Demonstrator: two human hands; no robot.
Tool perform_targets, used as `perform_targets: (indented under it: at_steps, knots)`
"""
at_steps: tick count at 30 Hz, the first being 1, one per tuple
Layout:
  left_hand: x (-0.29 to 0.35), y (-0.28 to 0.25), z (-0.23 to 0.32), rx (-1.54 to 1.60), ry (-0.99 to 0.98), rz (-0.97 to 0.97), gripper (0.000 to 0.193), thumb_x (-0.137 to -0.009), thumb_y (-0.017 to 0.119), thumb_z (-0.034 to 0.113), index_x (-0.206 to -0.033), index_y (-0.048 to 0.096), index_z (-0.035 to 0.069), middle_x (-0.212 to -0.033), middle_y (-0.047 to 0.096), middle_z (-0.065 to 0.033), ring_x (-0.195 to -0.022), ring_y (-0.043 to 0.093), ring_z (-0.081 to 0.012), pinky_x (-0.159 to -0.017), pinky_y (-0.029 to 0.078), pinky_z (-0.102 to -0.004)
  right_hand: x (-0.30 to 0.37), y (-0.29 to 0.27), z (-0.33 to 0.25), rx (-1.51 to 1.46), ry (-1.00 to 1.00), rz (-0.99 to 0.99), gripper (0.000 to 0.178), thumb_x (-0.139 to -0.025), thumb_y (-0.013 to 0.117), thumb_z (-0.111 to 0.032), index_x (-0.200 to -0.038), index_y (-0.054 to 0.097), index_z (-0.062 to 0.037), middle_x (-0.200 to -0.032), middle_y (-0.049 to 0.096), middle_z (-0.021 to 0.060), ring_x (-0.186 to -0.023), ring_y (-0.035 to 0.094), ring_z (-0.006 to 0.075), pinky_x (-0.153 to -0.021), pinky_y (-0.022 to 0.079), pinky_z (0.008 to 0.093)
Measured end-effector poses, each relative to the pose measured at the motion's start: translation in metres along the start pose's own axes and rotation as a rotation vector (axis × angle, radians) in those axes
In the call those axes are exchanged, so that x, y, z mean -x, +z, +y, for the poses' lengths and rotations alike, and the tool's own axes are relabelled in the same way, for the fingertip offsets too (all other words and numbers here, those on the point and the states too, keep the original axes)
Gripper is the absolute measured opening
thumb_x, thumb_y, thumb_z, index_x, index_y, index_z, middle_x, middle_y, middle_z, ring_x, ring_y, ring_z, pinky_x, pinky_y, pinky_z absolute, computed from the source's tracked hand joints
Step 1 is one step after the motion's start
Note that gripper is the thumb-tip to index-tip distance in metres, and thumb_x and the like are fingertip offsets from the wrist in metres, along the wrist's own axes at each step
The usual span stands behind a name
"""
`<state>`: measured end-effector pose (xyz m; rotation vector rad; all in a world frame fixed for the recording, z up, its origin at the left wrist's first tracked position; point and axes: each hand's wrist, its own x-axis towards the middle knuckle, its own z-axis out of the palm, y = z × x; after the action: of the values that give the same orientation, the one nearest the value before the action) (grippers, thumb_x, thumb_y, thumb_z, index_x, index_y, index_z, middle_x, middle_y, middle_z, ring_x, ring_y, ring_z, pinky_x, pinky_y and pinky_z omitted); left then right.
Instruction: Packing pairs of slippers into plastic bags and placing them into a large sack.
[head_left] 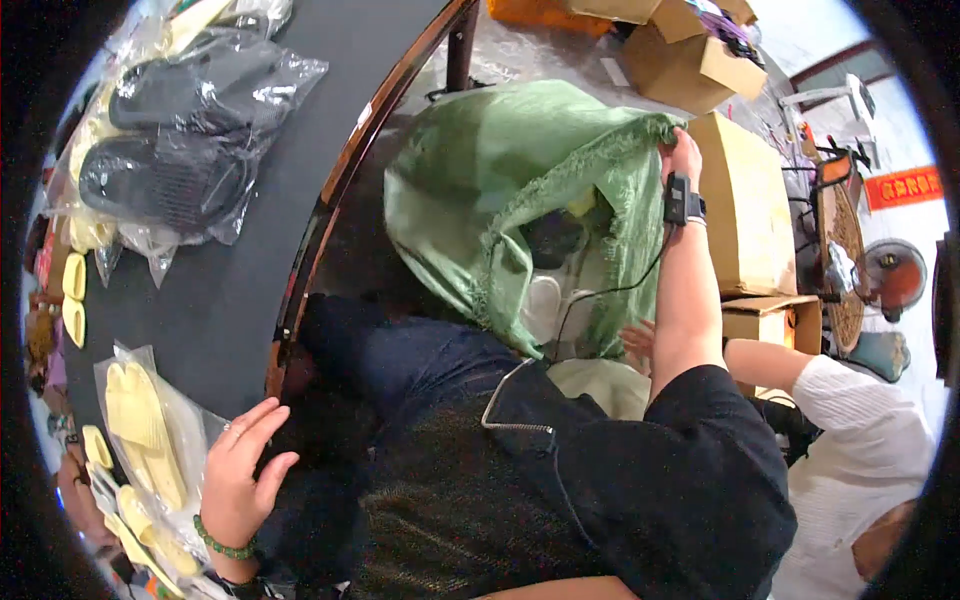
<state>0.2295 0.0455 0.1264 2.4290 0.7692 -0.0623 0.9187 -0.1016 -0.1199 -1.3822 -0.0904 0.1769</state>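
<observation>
My right hand (683, 155) is raised and closed on the frayed rim of a large green woven sack (450, 190), holding its mouth up. Inside the sack, pale and dark items in clear plastic show; a pale one (543, 303) looks like a slipper. My left hand (243, 470) is held at the near edge of the dark table (235, 320), fingers apart and nothing in them. Closest to it are pale yellow slippers (145, 430) in a clear plastic bag. Black slippers (165, 185) in clear bags lie farther along the table.
At right, a co-worker in a white sleeve (855, 400) has a hand (637, 342) against the sack's mouth. Cardboard boxes (745, 205) stand beyond the sack. A fan (893, 278) is at the far right. Loose yellow slipper pieces (74, 300) line the table's far side.
</observation>
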Motion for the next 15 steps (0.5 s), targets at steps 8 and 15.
perform_targets:
  at_steps: [8,15]
  knots:
    - [0.067,0.023,0.004,0.029,-0.486,0.165,0.042,-0.08,0.065,0.003,-0.121,0.058,0.0,-0.123,0.06,-0.0191,-0.115,0.057,-0.0352,-0.099,0.042,-0.0374,0.165,0.068,0.159,0.946,-0.681,-0.51,0.039,-0.072,0.068,-0.013,-0.104,0.049,0.0011,-0.1,0.05,0.0217,-0.102,0.043,0.0419,-0.091,0.037,0.0495]
    - [0.122,0.054,0.029,0.104,-0.723,0.269,0.041,-0.079,0.064,0.002,-0.12,0.059,-0.002,-0.122,0.061,-0.0185,-0.114,0.058,-0.034,-0.1,0.042,-0.0367,0.264,0.058,0.288,1.037,0.634,-1.305,0.065,-0.083,0.069,-0.037,-0.124,0.054,0.0107,-0.113,0.065,0.0106,-0.097,0.061,0.0161,-0.087,0.047,0.0286]
